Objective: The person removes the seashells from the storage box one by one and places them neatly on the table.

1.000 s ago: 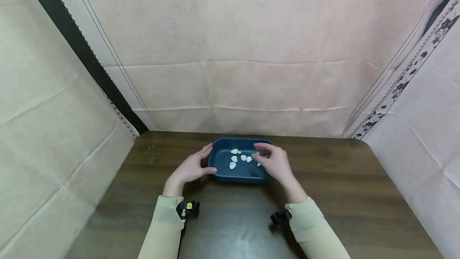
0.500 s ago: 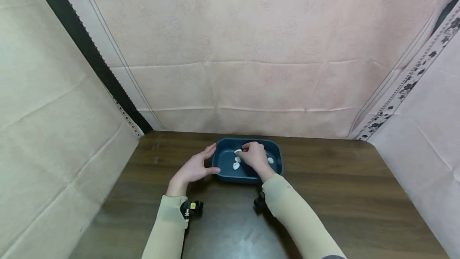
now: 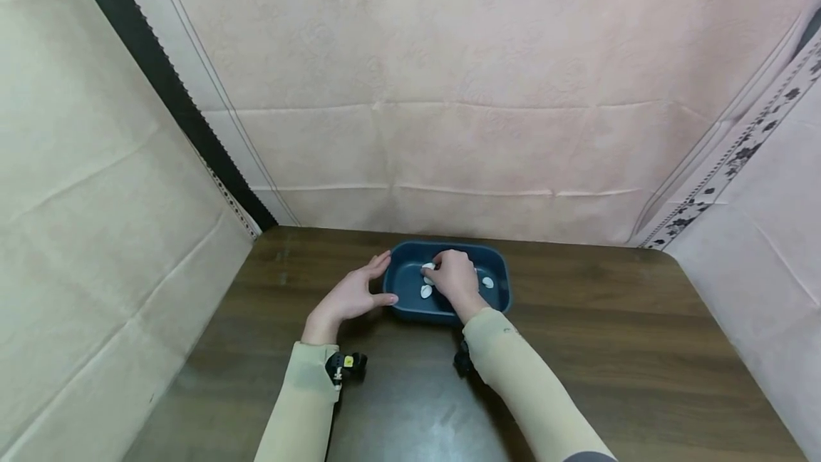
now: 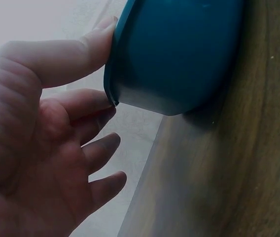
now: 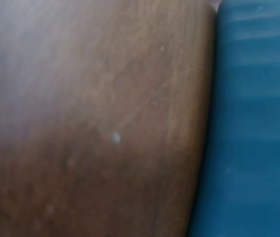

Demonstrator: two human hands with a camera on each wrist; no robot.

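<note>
On the wooden table sits a dark blue rectangular tray (image 3: pixel 417 316) with several small, flat, white pebble-like pieces (image 3: pixel 426 291) inside. My left hand (image 3: pixel 349 298) is at its left end, thumb and fingers spread. In the left wrist view, the thumb and forefinger of this hand (image 4: pixel 46 123) touch the rim of the tray (image 4: pixel 174 54), while the other fingers stand free. My right hand (image 3: pixel 457 280) reaches down into the tray with curled fingers, thumb and forefinger pinching at a white piece (image 3: pixel 428 266). It hides the tray's middle. The right wrist view shows no fingers.
The brown wooden table (image 3: pixel 609 348) extends around the tray on all sides. A pale cloth wall (image 3: pixel 462 162) rises close behind it, with more cloth hanging left and right. One white piece (image 3: pixel 488 282) lies at the tray's right side.
My right hand has moved left across the tray, its spread thumb and fingers closing over the white pieces. The left hand keeps its place at the tray's left end. The head view has shifted slightly.
</note>
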